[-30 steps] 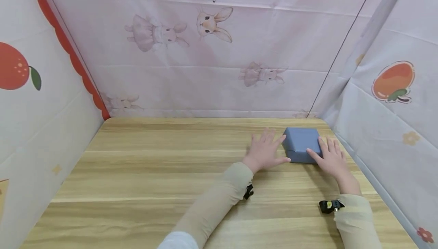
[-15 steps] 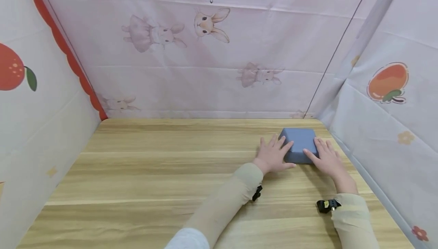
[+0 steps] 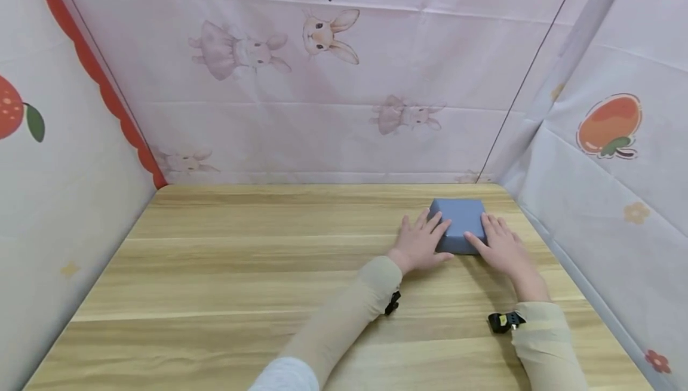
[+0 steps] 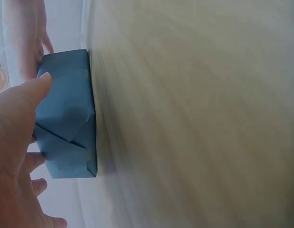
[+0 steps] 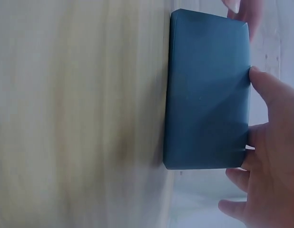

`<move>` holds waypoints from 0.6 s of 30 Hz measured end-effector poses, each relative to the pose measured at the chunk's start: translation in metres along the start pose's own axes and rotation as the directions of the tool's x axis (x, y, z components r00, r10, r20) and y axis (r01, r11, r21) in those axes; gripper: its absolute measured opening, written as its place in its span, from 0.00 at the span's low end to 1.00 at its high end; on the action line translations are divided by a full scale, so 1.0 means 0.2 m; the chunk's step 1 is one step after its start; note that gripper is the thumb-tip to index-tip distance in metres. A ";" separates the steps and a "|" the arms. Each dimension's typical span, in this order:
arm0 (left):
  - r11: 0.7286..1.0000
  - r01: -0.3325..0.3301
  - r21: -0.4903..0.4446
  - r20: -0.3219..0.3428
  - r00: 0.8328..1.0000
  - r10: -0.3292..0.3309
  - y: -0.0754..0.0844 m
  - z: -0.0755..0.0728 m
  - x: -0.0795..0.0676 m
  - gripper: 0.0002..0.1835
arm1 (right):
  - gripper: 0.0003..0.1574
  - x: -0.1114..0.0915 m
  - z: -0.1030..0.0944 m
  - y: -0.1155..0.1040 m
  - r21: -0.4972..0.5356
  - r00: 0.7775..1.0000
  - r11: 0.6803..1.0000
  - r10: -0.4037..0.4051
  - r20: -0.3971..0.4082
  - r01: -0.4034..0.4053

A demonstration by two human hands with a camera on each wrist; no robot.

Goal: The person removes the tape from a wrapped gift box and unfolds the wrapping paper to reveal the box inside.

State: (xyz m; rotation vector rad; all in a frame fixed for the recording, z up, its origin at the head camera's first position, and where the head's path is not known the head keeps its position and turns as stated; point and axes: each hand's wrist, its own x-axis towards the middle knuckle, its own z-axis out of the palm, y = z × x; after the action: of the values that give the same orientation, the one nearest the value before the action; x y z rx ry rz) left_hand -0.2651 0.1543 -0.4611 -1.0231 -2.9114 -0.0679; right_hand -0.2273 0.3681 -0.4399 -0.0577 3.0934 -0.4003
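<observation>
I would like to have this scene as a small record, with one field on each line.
object: blue box, flat on the table
place: far right part of the wood-grain table
left hand: spread, at the box's left side
right hand: at the box's right side, thumb by its near edge
backdrop: pink sheet with rabbit prints

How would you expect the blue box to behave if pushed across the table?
The blue box would probably slide rather than roll, given its flat sides. It seems unlikely to tip, lying low and broad on the table. Crisp edges suggest stiffness.
</observation>
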 end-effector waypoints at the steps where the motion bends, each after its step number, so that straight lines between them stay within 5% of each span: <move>1: 1.000 -0.002 -0.001 -0.008 1.000 0.002 -0.01 -0.01 -0.01 0.43 | 0.58 0.00 0.00 -0.02 -0.003 1.000 1.000 -0.003 0.000 0.003; 18: 0.999 0.001 -0.032 -0.038 0.999 -0.002 -0.22 -0.07 -0.18 0.39 | 0.56 0.03 0.07 -0.24 -0.058 0.994 0.994 -0.096 -0.045 0.093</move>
State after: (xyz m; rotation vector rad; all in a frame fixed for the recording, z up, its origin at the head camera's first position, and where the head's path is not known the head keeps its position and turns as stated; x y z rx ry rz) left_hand -0.2643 0.0968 -0.4506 -1.0126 -2.8865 -0.1329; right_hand -0.2305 0.3178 -0.4410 -0.1989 3.1580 -0.3225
